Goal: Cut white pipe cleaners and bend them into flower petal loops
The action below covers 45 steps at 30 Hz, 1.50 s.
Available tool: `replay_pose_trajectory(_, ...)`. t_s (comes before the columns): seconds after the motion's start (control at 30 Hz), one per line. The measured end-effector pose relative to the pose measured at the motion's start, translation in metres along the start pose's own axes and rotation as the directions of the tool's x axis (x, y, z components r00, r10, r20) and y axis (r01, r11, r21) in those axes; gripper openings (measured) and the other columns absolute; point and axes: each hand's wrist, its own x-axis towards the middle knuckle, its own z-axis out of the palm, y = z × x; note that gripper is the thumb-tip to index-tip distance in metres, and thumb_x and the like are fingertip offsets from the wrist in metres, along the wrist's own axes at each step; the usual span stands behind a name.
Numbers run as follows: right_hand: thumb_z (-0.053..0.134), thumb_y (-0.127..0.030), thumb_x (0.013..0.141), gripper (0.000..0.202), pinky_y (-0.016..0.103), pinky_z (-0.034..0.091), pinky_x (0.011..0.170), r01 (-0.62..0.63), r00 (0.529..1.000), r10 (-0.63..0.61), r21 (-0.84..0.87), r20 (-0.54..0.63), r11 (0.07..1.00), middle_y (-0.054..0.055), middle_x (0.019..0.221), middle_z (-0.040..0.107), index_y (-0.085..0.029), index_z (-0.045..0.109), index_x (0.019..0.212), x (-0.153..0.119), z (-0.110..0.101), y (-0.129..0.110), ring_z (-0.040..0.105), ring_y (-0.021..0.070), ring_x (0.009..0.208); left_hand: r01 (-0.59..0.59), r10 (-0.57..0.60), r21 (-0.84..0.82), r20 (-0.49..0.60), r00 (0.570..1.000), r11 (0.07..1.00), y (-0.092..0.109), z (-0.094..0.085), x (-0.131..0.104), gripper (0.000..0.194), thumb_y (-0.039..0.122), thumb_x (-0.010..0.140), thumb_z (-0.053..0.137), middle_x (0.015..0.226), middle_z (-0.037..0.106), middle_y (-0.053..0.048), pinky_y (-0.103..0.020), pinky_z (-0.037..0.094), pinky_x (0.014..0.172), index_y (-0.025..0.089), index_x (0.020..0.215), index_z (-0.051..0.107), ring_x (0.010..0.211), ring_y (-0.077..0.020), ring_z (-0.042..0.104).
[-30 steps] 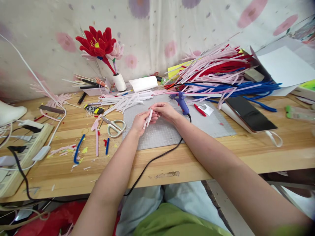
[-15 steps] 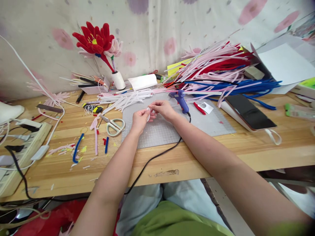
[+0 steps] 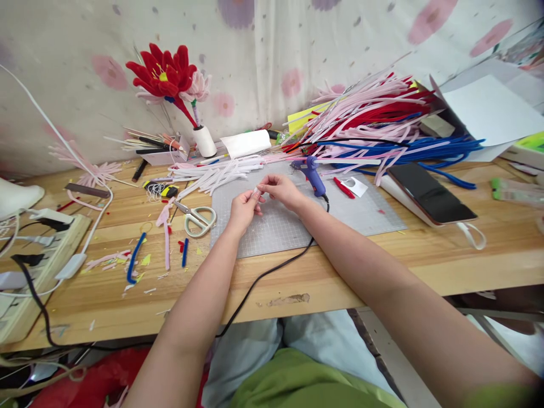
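Over the grey cutting mat [image 3: 280, 232], my left hand [image 3: 244, 211] and my right hand [image 3: 278, 190] meet at their fingertips. Both are closed in a pinch around a small white piece [image 3: 256, 190], mostly hidden by the fingers. Just right of my right hand lies a purple glue gun [image 3: 313, 177] with its black cord running toward the table's front edge. Scissors with pale handles [image 3: 200, 221] rest at the mat's left edge, left of my left hand. White stems [image 3: 225, 174] are spread behind my hands.
A red flower [image 3: 164, 73] stands in a white holder [image 3: 204, 140] at the back. Pink, red and blue stems [image 3: 374, 119] are heaped at the back right, near a phone [image 3: 431, 192]. A power strip [image 3: 46, 272] and scraps [image 3: 113, 258] lie at the left.
The white piece between my fingers shows less than before, as the fingers have closed over it. The view has shifted very slightly.
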Motion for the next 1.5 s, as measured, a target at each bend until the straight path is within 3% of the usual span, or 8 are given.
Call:
replay_pose_trajectory(0.13, 0.064, -0.02, 0.065, 0.018, 0.018, 0.024, 0.04, -0.068, 0.992, 0.08, 0.118, -0.102, 0.991, -0.004, 0.052, 0.051, -0.015, 0.049, 0.06, -0.001, 0.006, 0.002, 0.037, 0.0041, 0.044, -0.105, 0.121, 0.203, -0.067, 0.99, 0.974, 0.001, -0.001, -0.003, 0.015, 0.032, 0.073, 0.064, 0.061, 0.062, -0.001, -0.02, 0.039, 0.052, 0.018, 0.067, 0.067, 0.049, -0.0093, 0.05)
replay_pose_trajectory(0.3, 0.063, -0.019, 0.067, 0.018, 0.018, 0.017, 0.037, -0.174, 0.983, 0.185, 0.306, -0.007, 0.936, -0.003, 0.05, 0.047, -0.014, 0.047, 0.061, -0.002, 0.007, 0.003, 0.035, 0.0035, 0.041, -0.182, 0.215, 0.302, -0.078, 0.974, 0.936, 0.0, 0.0, -0.004, 0.014, 0.031, 0.074, 0.063, 0.059, 0.061, -0.001, -0.019, 0.038, 0.055, 0.019, 0.068, 0.065, 0.055, -0.0113, 0.055)
replay_pose_trajectory(0.43, 0.063, -0.02, 0.069, 0.017, 0.018, 0.024, 0.039, -0.076, 0.995, 0.085, 0.168, -0.048, 0.983, -0.003, 0.054, 0.05, -0.014, 0.05, 0.062, -0.004, 0.004, 0.0, 0.037, 0.003, 0.042, -0.133, 0.135, 0.147, -0.006, 0.991, 0.98, -0.007, -0.001, 0.0, 0.028, 0.041, 0.082, 0.051, 0.054, 0.051, 0.003, -0.019, 0.035, 0.041, 0.017, 0.07, 0.059, 0.039, -0.0063, 0.038)
replay_pose_trajectory(0.67, 0.067, -0.034, 0.066, 0.024, 0.02, 0.027, 0.043, -0.021, 0.996, 0.016, 0.064, 0.084, 0.998, -0.004, 0.055, 0.049, -0.015, 0.053, 0.067, -0.004, 0.001, 0.002, 0.036, 0.0046, 0.045, -0.102, 0.112, 0.11, -0.085, 0.99, 0.989, -0.011, -0.005, 0.001, 0.032, 0.042, 0.081, 0.051, 0.051, 0.042, 0.004, -0.017, 0.03, 0.036, 0.016, 0.064, 0.053, 0.039, -0.0045, 0.033)
replay_pose_trajectory(1.0, 0.061, -0.019, 0.061, 0.012, 0.025, 0.035, 0.059, 0.321, 0.928, -0.353, -0.231, -0.115, 0.918, -0.002, 0.06, 0.048, -0.016, 0.051, 0.056, -0.003, 0.005, -0.002, 0.043, 0.0097, 0.06, 0.059, -0.053, -0.157, 0.043, 0.998, 0.986, 0.006, 0.0, -0.007, 0.029, 0.04, 0.08, 0.055, 0.054, 0.045, 0.003, -0.016, 0.026, 0.036, 0.012, 0.071, 0.059, 0.041, -0.0027, 0.035)
replay_pose_trajectory(1.17, 0.063, -0.033, 0.062, 0.021, 0.023, 0.03, 0.05, 0.122, 0.992, -0.12, -0.045, 0.047, 0.991, -0.003, 0.057, 0.051, -0.015, 0.053, 0.064, -0.002, -0.008, 0.001, 0.038, 0.007, 0.05, 0.05, -0.046, -0.074, 0.056, 0.997, 0.996, 0.005, -0.002, -0.007, 0.028, 0.041, 0.077, 0.058, 0.062, 0.053, 0.001, -0.018, 0.037, 0.04, 0.012, 0.074, 0.06, 0.044, -0.0042, 0.043)
replay_pose_trajectory(1.33, 0.063, -0.039, 0.064, 0.026, 0.022, 0.027, 0.047, 0.028, 0.988, -0.025, -0.017, 0.15, 0.999, -0.004, 0.055, 0.049, -0.015, 0.053, 0.066, -0.001, -0.016, 0.004, 0.037, 0.0064, 0.048, 0.052, -0.05, -0.029, 0.085, 0.995, 0.998, 0.003, -0.003, -0.007, 0.028, 0.04, 0.074, 0.061, 0.057, 0.044, 0.005, -0.019, 0.041, 0.041, 0.014, 0.065, 0.055, 0.041, -0.003, 0.032)
replay_pose_trajectory(1.5, 0.057, -0.026, 0.07, 0.016, 0.024, 0.028, 0.052, 0.085, 0.992, -0.11, -0.32, -0.062, 0.944, -0.004, 0.053, 0.045, -0.016, 0.049, 0.06, -0.001, -0.007, -0.001, 0.036, 0.0078, 0.051, -0.014, 0.005, 0.121, 0.077, 0.997, 0.993, -0.004, -0.004, -0.004, 0.029, 0.042, 0.073, 0.062, 0.049, 0.04, 0.006, -0.018, 0.04, 0.043, 0.015, 0.066, 0.056, 0.042, -0.0044, 0.037)
